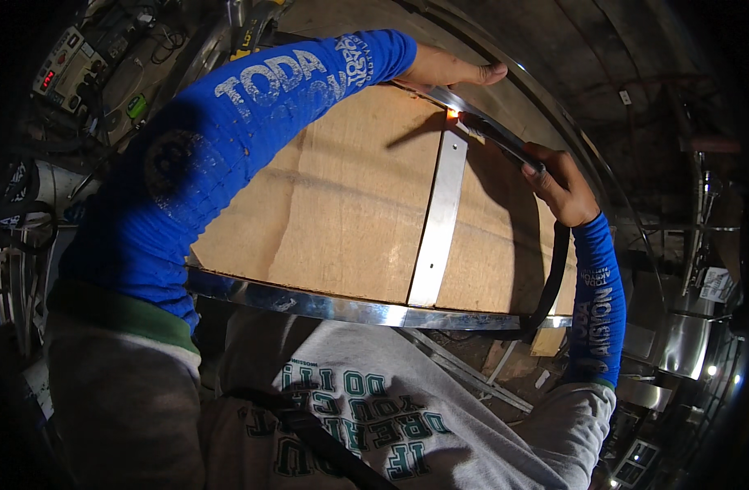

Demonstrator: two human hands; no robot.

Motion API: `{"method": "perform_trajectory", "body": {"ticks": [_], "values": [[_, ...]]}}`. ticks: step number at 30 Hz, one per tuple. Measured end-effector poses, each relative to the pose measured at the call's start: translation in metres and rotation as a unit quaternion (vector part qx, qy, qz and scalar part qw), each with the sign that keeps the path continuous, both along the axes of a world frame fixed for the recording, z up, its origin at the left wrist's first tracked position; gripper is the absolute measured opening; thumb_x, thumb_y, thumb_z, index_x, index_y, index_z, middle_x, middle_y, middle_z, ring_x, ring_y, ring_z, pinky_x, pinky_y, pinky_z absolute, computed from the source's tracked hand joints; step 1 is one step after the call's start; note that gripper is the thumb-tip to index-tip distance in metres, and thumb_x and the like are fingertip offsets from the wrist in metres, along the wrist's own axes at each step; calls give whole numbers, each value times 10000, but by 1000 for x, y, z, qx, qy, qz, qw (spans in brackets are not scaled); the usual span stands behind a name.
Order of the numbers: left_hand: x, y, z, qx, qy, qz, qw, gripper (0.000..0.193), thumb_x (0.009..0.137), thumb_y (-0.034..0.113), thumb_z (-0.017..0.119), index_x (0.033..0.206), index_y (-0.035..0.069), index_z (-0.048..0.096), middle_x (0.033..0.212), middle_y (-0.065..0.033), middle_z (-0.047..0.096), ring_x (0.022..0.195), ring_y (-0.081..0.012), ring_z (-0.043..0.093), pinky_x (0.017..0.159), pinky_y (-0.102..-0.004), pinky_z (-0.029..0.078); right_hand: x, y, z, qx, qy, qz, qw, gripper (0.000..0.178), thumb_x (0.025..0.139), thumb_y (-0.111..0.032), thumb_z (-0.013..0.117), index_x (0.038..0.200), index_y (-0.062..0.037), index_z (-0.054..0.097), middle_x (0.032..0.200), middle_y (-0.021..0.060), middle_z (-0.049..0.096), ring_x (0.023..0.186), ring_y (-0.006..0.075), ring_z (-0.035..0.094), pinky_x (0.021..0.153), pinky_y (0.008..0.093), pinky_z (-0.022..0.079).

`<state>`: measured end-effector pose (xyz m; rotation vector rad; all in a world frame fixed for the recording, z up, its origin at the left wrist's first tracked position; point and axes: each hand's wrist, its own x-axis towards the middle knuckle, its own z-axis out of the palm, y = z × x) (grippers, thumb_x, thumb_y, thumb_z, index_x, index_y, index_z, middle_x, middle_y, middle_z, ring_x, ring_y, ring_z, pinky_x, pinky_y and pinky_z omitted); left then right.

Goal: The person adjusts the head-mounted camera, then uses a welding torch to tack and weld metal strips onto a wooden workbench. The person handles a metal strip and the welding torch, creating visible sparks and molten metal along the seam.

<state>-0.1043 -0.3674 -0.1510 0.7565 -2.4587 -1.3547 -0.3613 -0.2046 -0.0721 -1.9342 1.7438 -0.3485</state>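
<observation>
My right hand (564, 186) is closed around the black handle of a welding torch (505, 140). A black cable (557, 273) hangs from it past my wrist. The torch's tip points at a bright, glowing spot where a flat metal strip (440, 212) meets the far metal rim (427, 91) of a wooden panel (342, 196). Reaching across from the left, my left hand (452, 67) lies along that far rim with its visible fingers stretched out. Its underside is hidden. The strip has small holes and runs across the panel to the shiny near rim (309, 299).
A machine with a red lit display (62, 72) stands at the upper left, beside tangled cables. Long curved metal (586, 151) passes beyond the panel. Metal bars (472, 374) lie below the near rim. Shiny metal pieces (684, 347) are at the right.
</observation>
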Motion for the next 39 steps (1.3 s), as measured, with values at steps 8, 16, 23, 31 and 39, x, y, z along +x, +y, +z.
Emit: {"method": "perform_trajectory", "body": {"ticks": [8,16,23,31,39], "values": [[-20,-31,-31,106,76,-56,990,1219,811,970,218,1640,77,258,1657,-251,280,1575,-374,201,1276,-481,220,1,1,-1,72,-77,-17,994,406,1033,-339,671,1221,15,604,898,5,613,767,89,515,667,259,426],[-9,-18,-10,-57,-44,19,997,1266,770,1011,197,1624,86,324,1539,-279,465,1517,-418,341,1218,-537,326,-2,2,6,4,32,87,996,573,1019,-418,660,1276,94,658,851,133,701,785,171,623,728,325,491],[-13,-10,-16,22,12,10,1000,1284,782,996,174,1601,22,345,1599,-290,379,1507,-411,360,1215,-499,353,3,-9,2,90,-17,20,996,487,1035,-444,646,1074,38,705,726,-7,545,674,98,476,602,291,390],[-7,-14,-11,-50,-13,-2,999,1269,775,1002,157,1629,73,290,1608,-258,391,1540,-393,304,1267,-498,237,1,4,-3,-50,11,58,997,543,1018,-427,669,1226,74,670,778,52,638,793,149,601,732,312,468],[6,-1,13,-56,-60,-20,996,1312,771,1011,186,1556,-12,420,1549,-294,444,1503,-411,364,1228,-494,315,13,1,8,-2,3,49,999,549,1028,-412,652,1208,106,666,865,162,706,805,187,641,757,347,498]]}}
